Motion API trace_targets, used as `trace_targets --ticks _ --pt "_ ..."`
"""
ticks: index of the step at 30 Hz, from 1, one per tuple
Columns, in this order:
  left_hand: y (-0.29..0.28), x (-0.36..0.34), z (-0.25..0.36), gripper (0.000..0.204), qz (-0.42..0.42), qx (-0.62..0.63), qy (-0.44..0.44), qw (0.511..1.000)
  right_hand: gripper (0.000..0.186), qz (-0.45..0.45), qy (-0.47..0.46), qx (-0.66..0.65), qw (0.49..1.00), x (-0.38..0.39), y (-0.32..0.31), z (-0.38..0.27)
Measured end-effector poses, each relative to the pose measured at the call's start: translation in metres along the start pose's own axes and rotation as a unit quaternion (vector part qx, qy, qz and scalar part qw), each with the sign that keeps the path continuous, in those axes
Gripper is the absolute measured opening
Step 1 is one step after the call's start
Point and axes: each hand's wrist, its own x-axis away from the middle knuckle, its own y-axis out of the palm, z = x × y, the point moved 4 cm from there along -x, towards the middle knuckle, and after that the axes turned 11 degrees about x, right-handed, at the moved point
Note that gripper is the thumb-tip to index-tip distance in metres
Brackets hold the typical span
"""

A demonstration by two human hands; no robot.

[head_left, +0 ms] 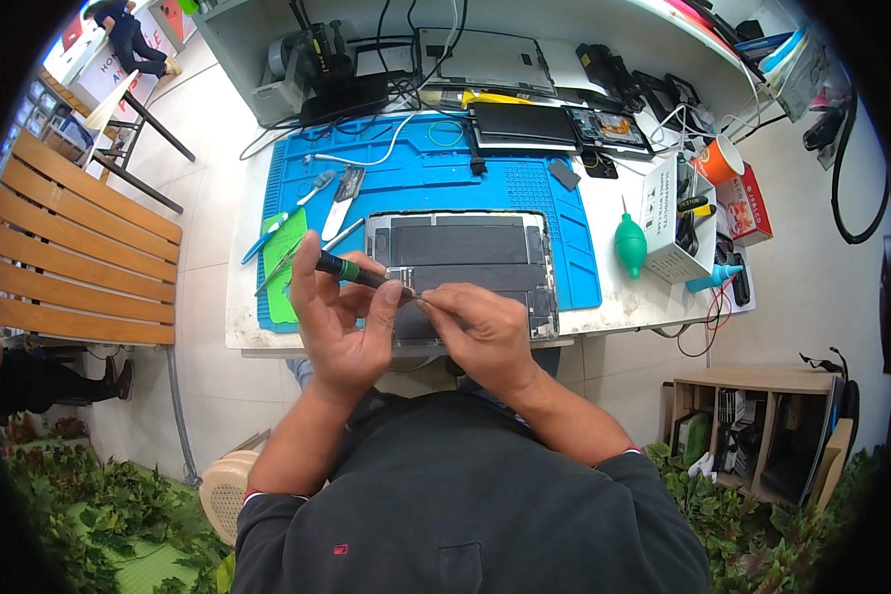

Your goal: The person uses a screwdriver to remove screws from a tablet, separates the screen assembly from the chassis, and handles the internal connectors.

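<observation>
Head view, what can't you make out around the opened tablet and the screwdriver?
- Screwdriver tip: too small, and the right hand covers where it meets the tablet.
- Tablet's near edge: hidden behind both hands; the left hand covers its lower left corner.
- Whatever the right hand's fingertips pinch: too small to tell.
- Small parts on the blue mat: blurred by fisheye bending.
</observation>
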Motion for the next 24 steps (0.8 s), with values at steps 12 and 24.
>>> trace_targets --ticks 12,24 --pt "-0.017 -0.002 -0.01 0.094 0.028 -0.032 0.01 0.999 0.031 -0.052 -0.082 0.143 0.985 -0.004 0.002 0.003" --pt "-0.053 -0.006 -0.039 0.089 -0.037 -0.162 0.083 0.983 0.04 -0.151 -0.144 0.261 0.942 -0.003 0.017 0.008"
